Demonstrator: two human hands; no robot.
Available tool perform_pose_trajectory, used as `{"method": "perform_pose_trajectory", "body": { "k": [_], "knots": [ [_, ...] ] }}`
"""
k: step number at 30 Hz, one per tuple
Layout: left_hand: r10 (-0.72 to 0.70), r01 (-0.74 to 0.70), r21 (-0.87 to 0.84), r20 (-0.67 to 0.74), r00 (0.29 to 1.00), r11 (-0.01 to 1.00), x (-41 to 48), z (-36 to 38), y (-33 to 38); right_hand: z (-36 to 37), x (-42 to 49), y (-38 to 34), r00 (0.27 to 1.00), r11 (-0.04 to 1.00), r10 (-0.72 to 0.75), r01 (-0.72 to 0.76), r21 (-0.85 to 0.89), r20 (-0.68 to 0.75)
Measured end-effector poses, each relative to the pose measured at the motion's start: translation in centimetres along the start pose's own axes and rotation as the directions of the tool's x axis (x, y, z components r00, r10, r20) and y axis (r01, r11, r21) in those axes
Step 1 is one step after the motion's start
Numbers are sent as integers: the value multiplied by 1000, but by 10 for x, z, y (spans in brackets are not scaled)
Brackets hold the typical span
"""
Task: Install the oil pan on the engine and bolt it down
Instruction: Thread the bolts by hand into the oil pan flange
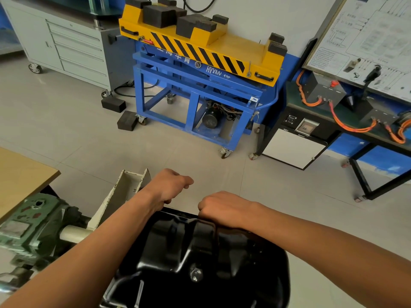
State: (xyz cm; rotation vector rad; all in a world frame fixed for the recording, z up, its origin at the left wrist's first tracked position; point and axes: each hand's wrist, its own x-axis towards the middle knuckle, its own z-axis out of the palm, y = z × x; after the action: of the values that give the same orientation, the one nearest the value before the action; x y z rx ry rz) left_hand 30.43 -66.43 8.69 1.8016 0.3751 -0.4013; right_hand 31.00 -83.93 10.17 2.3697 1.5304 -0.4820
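A glossy black oil pan (200,258) fills the lower middle of the head view, its drain plug (195,274) facing up. Both arms reach over it to its far edge. My left hand (169,187) is curled at the far left corner of the pan, fingers bent downward over the rim. My right hand (220,206) is curled over the far rim just to the right. Whatever the fingertips hold is hidden behind the hands. The engine under the pan is hidden.
A green engine stand gearbox (33,225) with a white bracket (117,196) sits at the left. A wooden tabletop (20,178) is at far left. Beyond, on the tiled floor, stand a blue and yellow lift cart (200,70), a grey drawer cabinet (73,45) and a trainer bench (347,112).
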Motion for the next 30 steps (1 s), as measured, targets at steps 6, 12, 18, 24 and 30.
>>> {"method": "perform_pose_trajectory", "body": {
  "k": [6, 12, 18, 24, 30],
  "knots": [
    [-31, 31, -46, 0, 1000, 998, 4, 1, -1, -1, 1, 0, 1000, 1000, -17, 17, -20, 2],
    [-58, 58, -50, 6, 998, 997, 2, 2, 0, 0, 0, 0, 1000, 1000, 7, -7, -21, -7],
    [-77, 79, -97, 27, 997, 992, 0, 2, 1, -3, -1, 0, 1000, 1000, -4, 4, -8, -4],
    [-74, 78, -181, 28, 997, 980, 6, -1, -5, 2, -1, 0, 997, 998, 60, -61, -20, -39],
    [-113, 147, -424, 104, 988, 894, 2, -8, -4, -20, 7, -6, 859, 882, 260, -25, 471, -441]
  ]
}}
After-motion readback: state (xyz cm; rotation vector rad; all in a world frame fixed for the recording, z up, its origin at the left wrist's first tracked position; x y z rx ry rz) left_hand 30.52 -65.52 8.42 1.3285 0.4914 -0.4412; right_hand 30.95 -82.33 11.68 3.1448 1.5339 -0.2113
